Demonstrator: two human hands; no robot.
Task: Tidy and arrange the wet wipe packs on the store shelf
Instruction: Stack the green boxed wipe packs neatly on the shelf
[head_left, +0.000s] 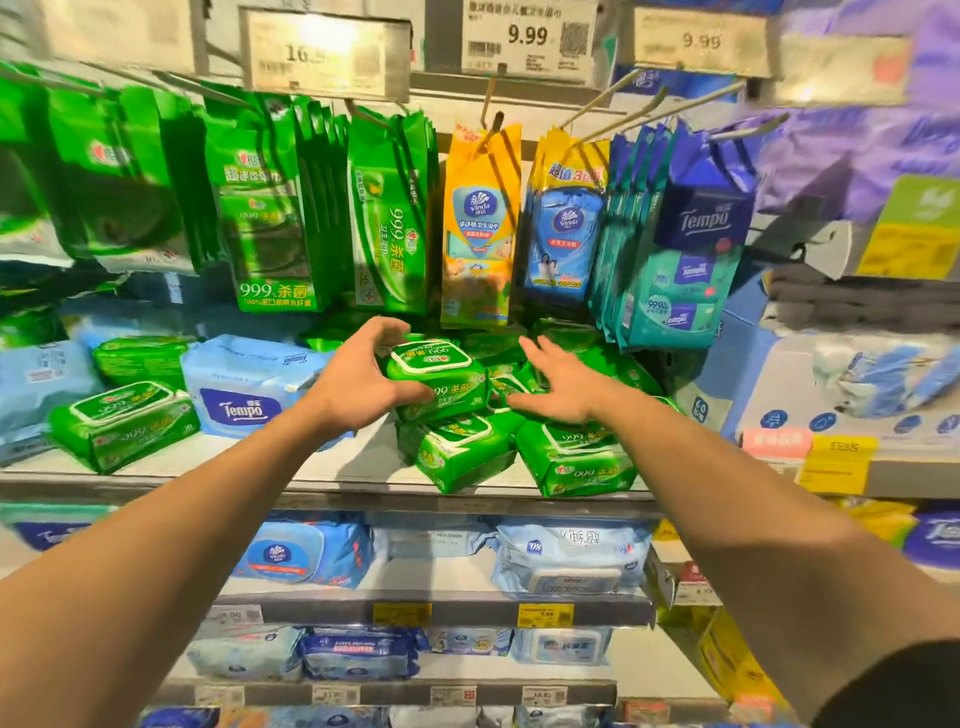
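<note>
The left hand (363, 374) curls its fingers around the top green wipe pack (434, 376) of the jumbled pile on the shelf (322, 467). The pack's long axis runs left-right. The right hand (558, 384), fingers spread and empty, hovers just right of it.

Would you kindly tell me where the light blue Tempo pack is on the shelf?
The light blue Tempo pack lies left of centre on the shelf, just left of the left hand, with a green pack on its other side.
</note>
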